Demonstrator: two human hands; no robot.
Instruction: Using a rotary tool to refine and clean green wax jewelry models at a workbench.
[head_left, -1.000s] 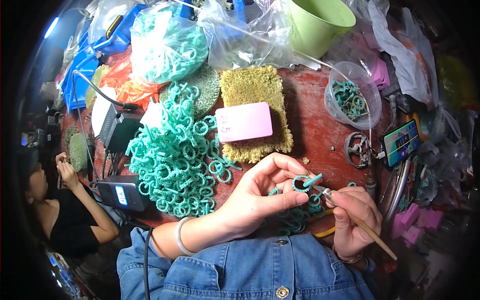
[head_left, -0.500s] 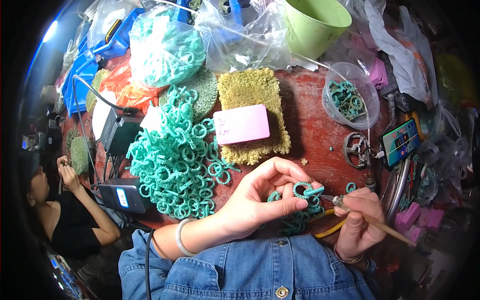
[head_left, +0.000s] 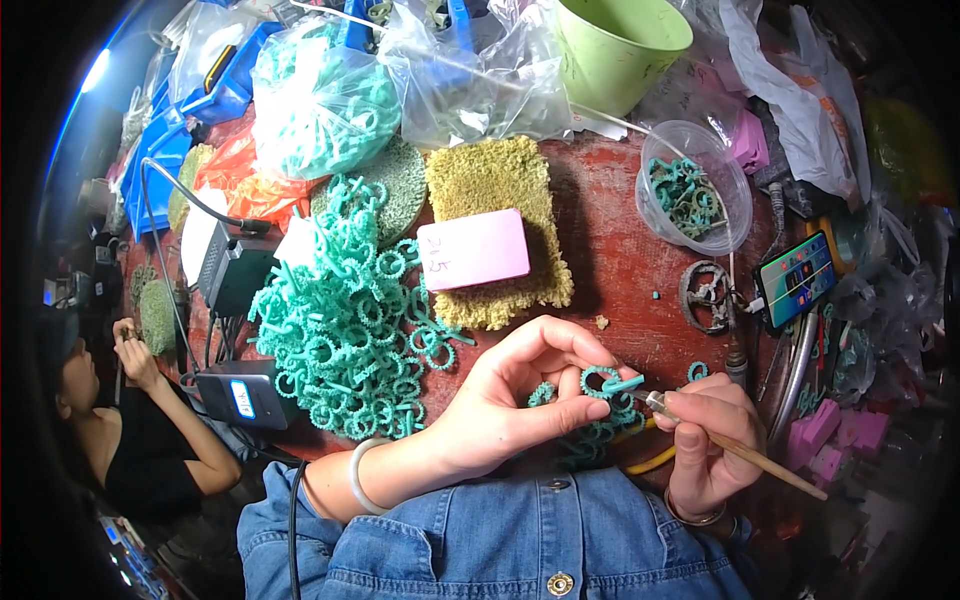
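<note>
Near a clear tub (head_left: pixel 738 205) of teal scraps (head_left: pixel 685 195) and a plastic bag (head_left: pixel 320 92) of loops (head_left: pixel 352 108), pinches a ridged teal ring (head_left: pixel 617 385) in left fingers (head_left: pixel 578 412) above red counter (head_left: pixel 620 230), clasping wooden-handled tool (head_left: pixel 768 464) in right fingers (head_left: pixel 706 408).

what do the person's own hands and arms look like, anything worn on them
The left hand and right hand are gloveless. A smooth pale bangle circles the left forearm, below a blue denim sleeve; a thin bracelet circles the right wrist.
</note>
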